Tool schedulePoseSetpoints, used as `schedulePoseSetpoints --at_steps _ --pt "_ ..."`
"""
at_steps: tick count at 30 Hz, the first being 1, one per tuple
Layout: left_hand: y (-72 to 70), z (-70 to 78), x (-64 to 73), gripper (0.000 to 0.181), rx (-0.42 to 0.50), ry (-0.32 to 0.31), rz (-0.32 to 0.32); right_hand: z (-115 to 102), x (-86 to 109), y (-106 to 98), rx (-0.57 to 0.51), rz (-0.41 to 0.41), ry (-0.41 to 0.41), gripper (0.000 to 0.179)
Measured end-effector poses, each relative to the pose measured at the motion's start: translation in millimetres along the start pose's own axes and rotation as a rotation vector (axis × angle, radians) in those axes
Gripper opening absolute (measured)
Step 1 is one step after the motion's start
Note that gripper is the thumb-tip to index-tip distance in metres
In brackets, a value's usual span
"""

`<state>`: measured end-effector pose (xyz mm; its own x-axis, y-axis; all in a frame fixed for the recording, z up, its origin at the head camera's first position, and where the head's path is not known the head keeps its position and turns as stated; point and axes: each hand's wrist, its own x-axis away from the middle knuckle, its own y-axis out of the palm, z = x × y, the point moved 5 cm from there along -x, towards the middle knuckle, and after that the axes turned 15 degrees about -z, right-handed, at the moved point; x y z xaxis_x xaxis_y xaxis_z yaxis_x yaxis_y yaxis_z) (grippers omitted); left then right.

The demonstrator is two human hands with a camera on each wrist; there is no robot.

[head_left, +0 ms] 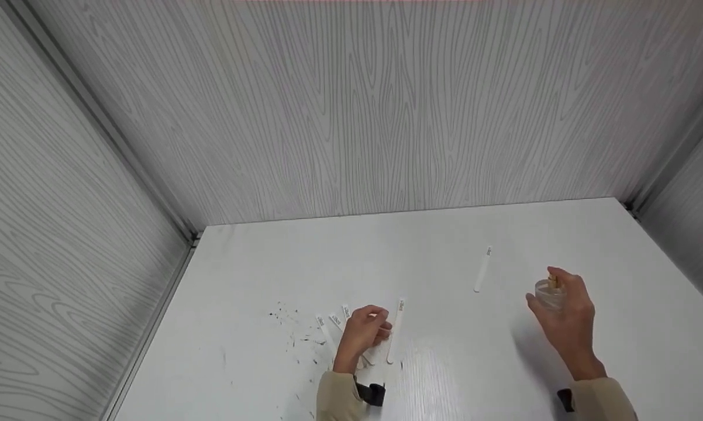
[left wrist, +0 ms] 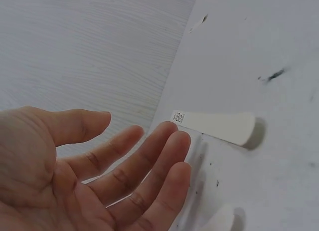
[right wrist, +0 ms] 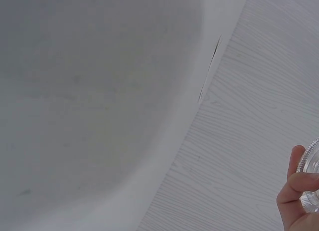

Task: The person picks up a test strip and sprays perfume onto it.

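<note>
My right hand (head_left: 568, 316) grips a small clear round perfume bottle (head_left: 548, 297) above the right side of the table. Its index finger lies on the bottle's gold spray top (head_left: 553, 282). In the right wrist view, only part of the ribbed glass bottle (right wrist: 310, 196) shows at the edge. Over several white paper test strips (head_left: 326, 330) hovers my left hand (head_left: 363, 333), fingers loosely bent, holding nothing. One strip (head_left: 396, 331) lies just right of it. The left wrist view shows a printed strip (left wrist: 214, 125) beyond the fingertips.
Another white strip (head_left: 483, 269) lies by itself between the hands, farther back on the white table (head_left: 439, 245). Dark specks and scratches (head_left: 296, 330) mark the surface left of my left hand. Wood-grain panels (head_left: 351, 117) wall the table at the back and sides.
</note>
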<state>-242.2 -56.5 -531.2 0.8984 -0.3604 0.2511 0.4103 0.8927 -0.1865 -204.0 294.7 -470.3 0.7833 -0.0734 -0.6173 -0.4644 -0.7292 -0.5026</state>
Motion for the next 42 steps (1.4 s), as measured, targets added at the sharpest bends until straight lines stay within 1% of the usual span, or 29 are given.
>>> schedulePoseSetpoints --at_steps 6,11,17,21,24,26,33,38,42 --pt "-1.2 -4.2 5.2 0.026 0.011 -0.025 0.013 -0.4 -0.8 0.6 0.012 -0.003 -0.004 0.061" --pt "-1.5 -3.4 6.4 0.026 -0.022 -0.027 0.014 -0.5 -1.0 -0.8 0.015 0.003 0.005 0.062" --pt "2.3 -1.9 5.9 0.019 -0.058 -0.041 -0.007 -0.7 -0.9 -2.3 0.009 0.008 0.039 0.062" --pt "5.2 -3.1 5.0 0.019 -0.074 -0.058 -0.019 -0.7 0.2 -2.0 0.000 0.001 0.064 0.061" --pt "6.3 -5.7 5.6 0.019 -0.066 -0.081 -0.011 -0.9 0.6 -2.0 -0.005 0.004 0.070 0.061" --pt "6.8 -6.9 6.4 0.018 -0.076 -0.092 -0.004 -1.3 0.8 -2.0 -0.007 0.010 0.068 0.061" --pt "6.2 -7.1 6.0 0.017 -0.168 -0.086 0.022 -0.1 0.5 -0.3 -0.025 0.020 0.064 0.061" --pt "4.4 -7.6 5.8 0.019 -0.187 -0.087 0.049 -0.1 1.3 -0.2 -0.016 0.022 0.072 0.062" --pt "3.1 -7.7 6.6 0.019 -0.207 -0.109 0.079 -1.1 0.5 1.2 -0.009 0.023 0.041 0.063"
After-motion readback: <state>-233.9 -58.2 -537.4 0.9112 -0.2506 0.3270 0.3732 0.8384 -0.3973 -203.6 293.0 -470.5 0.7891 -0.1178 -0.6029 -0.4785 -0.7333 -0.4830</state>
